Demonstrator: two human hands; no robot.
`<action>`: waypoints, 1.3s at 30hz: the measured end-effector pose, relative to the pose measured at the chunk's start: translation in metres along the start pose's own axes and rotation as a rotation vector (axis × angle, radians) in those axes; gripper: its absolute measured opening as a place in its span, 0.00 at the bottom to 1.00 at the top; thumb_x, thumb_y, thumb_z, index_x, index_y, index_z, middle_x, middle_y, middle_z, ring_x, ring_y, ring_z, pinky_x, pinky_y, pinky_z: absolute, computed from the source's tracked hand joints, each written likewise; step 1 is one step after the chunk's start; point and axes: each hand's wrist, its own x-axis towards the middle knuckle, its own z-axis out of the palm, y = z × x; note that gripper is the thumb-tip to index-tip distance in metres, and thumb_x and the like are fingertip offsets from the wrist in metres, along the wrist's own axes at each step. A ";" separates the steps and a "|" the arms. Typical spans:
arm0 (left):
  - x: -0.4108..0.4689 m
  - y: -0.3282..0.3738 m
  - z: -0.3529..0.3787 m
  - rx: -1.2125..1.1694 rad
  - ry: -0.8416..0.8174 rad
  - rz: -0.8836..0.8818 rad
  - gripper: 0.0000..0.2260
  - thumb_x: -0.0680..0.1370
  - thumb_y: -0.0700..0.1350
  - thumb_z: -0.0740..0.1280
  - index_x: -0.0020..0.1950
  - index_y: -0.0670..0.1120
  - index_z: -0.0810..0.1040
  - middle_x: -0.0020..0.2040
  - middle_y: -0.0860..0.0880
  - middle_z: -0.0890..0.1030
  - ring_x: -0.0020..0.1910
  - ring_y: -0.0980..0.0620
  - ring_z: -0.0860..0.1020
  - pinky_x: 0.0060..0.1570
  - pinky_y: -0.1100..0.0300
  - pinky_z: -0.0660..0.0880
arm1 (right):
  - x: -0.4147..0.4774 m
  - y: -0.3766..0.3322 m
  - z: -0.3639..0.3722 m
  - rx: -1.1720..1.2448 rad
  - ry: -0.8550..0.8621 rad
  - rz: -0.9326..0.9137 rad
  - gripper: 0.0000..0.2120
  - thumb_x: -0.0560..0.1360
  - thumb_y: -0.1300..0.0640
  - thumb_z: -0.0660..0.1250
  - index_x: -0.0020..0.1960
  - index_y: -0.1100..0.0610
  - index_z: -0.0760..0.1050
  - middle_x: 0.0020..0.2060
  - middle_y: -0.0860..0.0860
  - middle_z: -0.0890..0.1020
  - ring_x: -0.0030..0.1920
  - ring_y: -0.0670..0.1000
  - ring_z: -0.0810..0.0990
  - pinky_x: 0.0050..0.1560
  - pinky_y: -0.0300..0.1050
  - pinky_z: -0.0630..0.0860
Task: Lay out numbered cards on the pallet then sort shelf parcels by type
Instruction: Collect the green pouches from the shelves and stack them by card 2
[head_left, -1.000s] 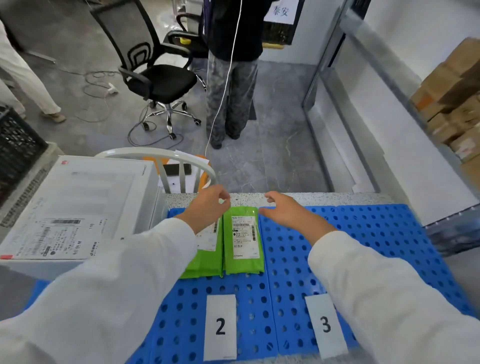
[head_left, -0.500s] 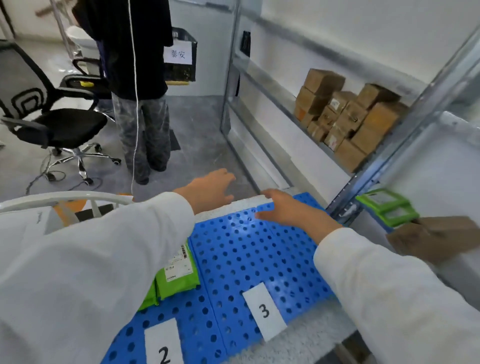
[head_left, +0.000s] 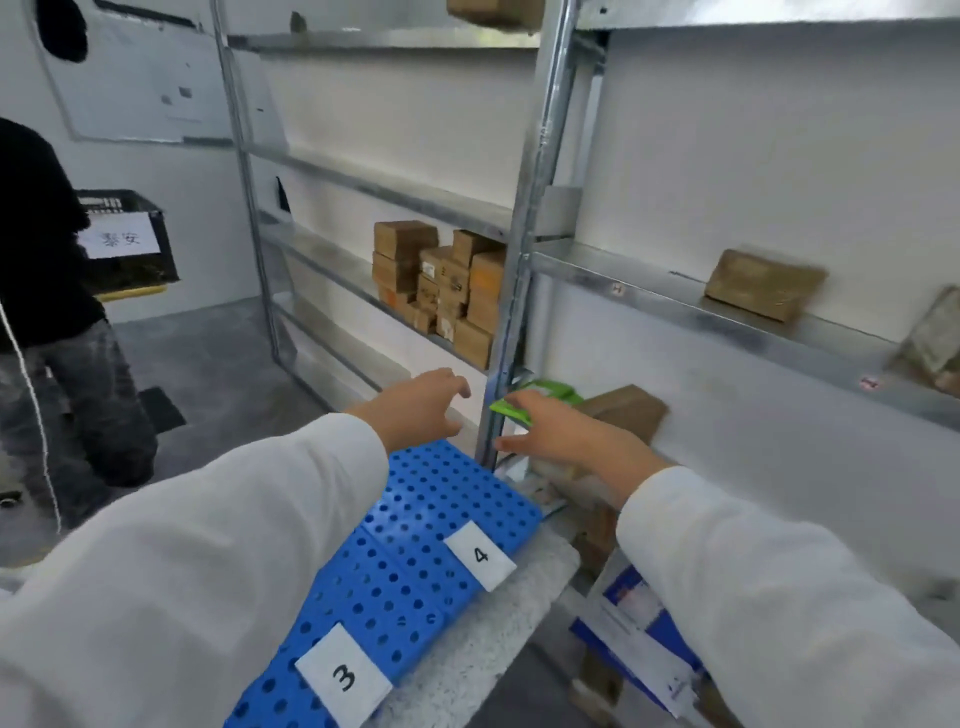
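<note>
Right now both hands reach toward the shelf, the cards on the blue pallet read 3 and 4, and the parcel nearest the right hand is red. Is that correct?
Not quite. The head view shows the parcel nearest the right hand is green, not red. The rest stands: both hands, the left hand too, reach toward the shelf, and the cards on the blue pallet read 3 and 4.

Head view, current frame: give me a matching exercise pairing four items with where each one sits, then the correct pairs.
Items:
1. card 3
2. card 4
3. green parcel
4. stack of brown boxes

Places:
A. shelf bay left of the upright post
B. pallet's near edge, closest to the camera
C. on the shelf, just past the right hand's fingertips
D. pallet's corner nearest the shelf

Pairs: 1-B, 2-D, 3-C, 4-A
</note>
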 end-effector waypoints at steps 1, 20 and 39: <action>0.008 0.016 0.001 0.009 -0.005 0.015 0.18 0.78 0.48 0.65 0.68 0.51 0.69 0.64 0.51 0.71 0.61 0.50 0.73 0.59 0.50 0.73 | -0.008 0.014 -0.006 -0.005 0.023 0.016 0.37 0.75 0.45 0.69 0.77 0.55 0.57 0.74 0.52 0.64 0.70 0.53 0.68 0.63 0.43 0.67; 0.124 0.127 0.034 0.097 -0.011 0.147 0.19 0.78 0.50 0.66 0.68 0.49 0.70 0.64 0.50 0.71 0.59 0.50 0.74 0.56 0.53 0.75 | -0.017 0.148 -0.054 0.026 0.141 0.149 0.29 0.74 0.47 0.70 0.71 0.53 0.65 0.60 0.52 0.73 0.58 0.53 0.75 0.50 0.42 0.73; 0.314 0.034 0.097 0.083 -0.120 0.101 0.20 0.79 0.50 0.62 0.71 0.50 0.67 0.69 0.49 0.68 0.64 0.47 0.73 0.59 0.49 0.74 | 0.176 0.207 -0.062 0.098 0.063 0.240 0.25 0.77 0.52 0.66 0.71 0.58 0.65 0.66 0.56 0.71 0.66 0.56 0.71 0.59 0.44 0.68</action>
